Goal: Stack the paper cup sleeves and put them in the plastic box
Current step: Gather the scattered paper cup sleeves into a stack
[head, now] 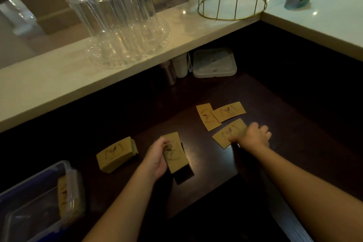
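Sleeves carry bird logo ringed by lettering I can't read. Left hand (157, 160) fingers grip small stack (174, 153); right hand (253, 135) fingers pinch loose sleeve (227, 132) on worktop (294, 143). More sleeves in box (39, 202) at lower left.

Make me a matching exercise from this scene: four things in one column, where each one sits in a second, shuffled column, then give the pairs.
Things
1. stack of sleeves
2. pile of sleeves
3. plastic box
4. clear glasses

Places
A. on the pale counter, on a glass tray
B. lying free on the dark table, left of the left hand
C. at the bottom left corner, some sleeves inside
D. held in the left hand

Pairs: 1-D, 2-B, 3-C, 4-A
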`<action>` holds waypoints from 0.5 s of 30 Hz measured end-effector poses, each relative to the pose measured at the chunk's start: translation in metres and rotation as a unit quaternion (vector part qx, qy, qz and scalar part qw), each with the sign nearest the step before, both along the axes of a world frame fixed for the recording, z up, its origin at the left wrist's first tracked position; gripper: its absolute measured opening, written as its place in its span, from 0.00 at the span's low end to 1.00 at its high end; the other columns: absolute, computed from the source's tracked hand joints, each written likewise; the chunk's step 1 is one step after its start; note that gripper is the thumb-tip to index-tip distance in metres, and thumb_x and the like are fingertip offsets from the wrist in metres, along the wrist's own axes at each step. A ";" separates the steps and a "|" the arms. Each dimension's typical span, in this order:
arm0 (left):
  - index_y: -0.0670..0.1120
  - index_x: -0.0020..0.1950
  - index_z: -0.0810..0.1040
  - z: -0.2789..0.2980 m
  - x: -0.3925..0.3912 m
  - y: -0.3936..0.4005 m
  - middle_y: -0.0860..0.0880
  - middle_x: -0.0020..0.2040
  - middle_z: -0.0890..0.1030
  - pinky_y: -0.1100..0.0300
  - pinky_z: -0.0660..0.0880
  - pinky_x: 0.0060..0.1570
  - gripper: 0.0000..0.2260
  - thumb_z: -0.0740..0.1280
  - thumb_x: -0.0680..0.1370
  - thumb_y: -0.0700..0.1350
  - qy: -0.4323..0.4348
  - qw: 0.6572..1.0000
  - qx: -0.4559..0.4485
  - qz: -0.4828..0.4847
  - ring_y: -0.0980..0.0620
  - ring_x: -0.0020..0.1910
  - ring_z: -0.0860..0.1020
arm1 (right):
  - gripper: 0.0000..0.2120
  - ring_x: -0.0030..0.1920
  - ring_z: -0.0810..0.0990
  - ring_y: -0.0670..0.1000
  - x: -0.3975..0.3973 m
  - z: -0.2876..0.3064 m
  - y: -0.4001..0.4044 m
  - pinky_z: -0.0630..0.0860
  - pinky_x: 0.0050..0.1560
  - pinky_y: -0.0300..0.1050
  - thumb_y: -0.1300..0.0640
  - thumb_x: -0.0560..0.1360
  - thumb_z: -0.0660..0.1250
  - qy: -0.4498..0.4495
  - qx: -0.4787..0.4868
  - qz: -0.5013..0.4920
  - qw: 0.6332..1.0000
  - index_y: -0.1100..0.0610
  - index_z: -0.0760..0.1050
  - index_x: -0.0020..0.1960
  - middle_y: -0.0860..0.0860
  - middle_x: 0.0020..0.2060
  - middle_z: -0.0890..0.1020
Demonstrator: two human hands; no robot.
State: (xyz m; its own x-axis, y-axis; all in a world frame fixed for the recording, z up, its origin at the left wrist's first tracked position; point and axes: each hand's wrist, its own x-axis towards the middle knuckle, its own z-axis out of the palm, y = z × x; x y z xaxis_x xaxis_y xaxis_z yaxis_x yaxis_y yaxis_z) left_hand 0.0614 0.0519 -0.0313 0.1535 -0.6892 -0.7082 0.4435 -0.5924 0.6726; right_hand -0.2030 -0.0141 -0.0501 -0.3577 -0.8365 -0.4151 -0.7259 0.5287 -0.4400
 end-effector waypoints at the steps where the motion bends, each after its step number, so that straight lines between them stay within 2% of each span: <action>1: 0.43 0.59 0.75 0.001 -0.002 -0.001 0.39 0.52 0.81 0.44 0.76 0.49 0.12 0.62 0.78 0.46 0.000 1.000 -0.001 0.001 0.41 0.53 0.79 | 0.33 0.63 0.69 0.61 -0.003 0.001 -0.001 0.73 0.59 0.58 0.49 0.66 0.77 -0.042 -0.025 -0.024 0.999 0.59 0.67 0.64 0.60 0.63 0.70; 2: 0.42 0.58 0.76 0.002 -0.003 -0.002 0.39 0.51 0.81 0.45 0.75 0.50 0.13 0.62 0.78 0.47 0.000 1.000 -0.003 0.000 0.41 0.52 0.79 | 0.26 0.58 0.74 0.60 -0.005 0.002 -0.002 0.75 0.57 0.58 0.53 0.69 0.75 -0.108 -0.059 -0.053 0.991 0.60 0.70 0.61 0.60 0.59 0.75; 4: 0.42 0.58 0.78 0.003 -0.007 -0.005 0.40 0.50 0.81 0.46 0.75 0.50 0.15 0.61 0.79 0.50 0.002 1.000 -0.007 -0.012 0.42 0.51 0.79 | 0.15 0.47 0.81 0.55 -0.008 0.010 0.000 0.80 0.48 0.51 0.60 0.73 0.70 -0.284 -0.111 -0.106 0.946 0.62 0.74 0.58 0.58 0.48 0.81; 6: 0.42 0.59 0.78 0.004 -0.012 -0.008 0.40 0.51 0.80 0.46 0.74 0.52 0.17 0.60 0.79 0.52 0.008 1.000 -0.006 -0.022 0.42 0.50 0.79 | 0.11 0.39 0.81 0.50 -0.007 0.024 0.001 0.80 0.38 0.41 0.63 0.75 0.67 -0.420 -0.124 -0.117 0.891 0.62 0.76 0.57 0.56 0.43 0.83; 8: 0.40 0.60 0.77 0.003 -0.018 -0.011 0.39 0.52 0.79 0.45 0.72 0.57 0.19 0.59 0.80 0.53 0.018 0.999 -0.004 -0.038 0.41 0.52 0.78 | 0.14 0.38 0.81 0.50 0.001 0.037 0.001 0.78 0.38 0.41 0.65 0.75 0.67 -0.494 -0.099 -0.076 0.860 0.62 0.75 0.60 0.57 0.45 0.83; 11: 0.40 0.56 0.78 0.000 -0.032 -0.013 0.40 0.49 0.81 0.45 0.72 0.58 0.21 0.57 0.80 0.55 0.043 0.997 -0.004 -0.065 0.42 0.51 0.78 | 0.18 0.43 0.82 0.52 0.021 0.045 0.008 0.79 0.40 0.41 0.65 0.74 0.68 -0.489 -0.048 0.038 0.870 0.63 0.73 0.63 0.57 0.48 0.82; 13: 0.41 0.54 0.80 0.000 -0.040 -0.014 0.40 0.46 0.84 0.47 0.75 0.54 0.20 0.57 0.80 0.54 0.060 0.994 -0.001 -0.090 0.42 0.48 0.81 | 0.17 0.44 0.83 0.52 0.037 0.044 0.015 0.81 0.41 0.42 0.64 0.74 0.69 -0.436 -0.025 0.110 0.893 0.63 0.74 0.62 0.55 0.47 0.82; 15: 0.41 0.59 0.78 0.001 -0.046 -0.014 0.40 0.48 0.84 0.48 0.77 0.49 0.16 0.59 0.80 0.50 0.049 0.992 0.003 -0.120 0.43 0.48 0.82 | 0.18 0.45 0.82 0.55 0.051 0.039 0.019 0.81 0.49 0.50 0.63 0.73 0.70 -0.360 -0.030 0.159 0.919 0.62 0.76 0.62 0.55 0.43 0.82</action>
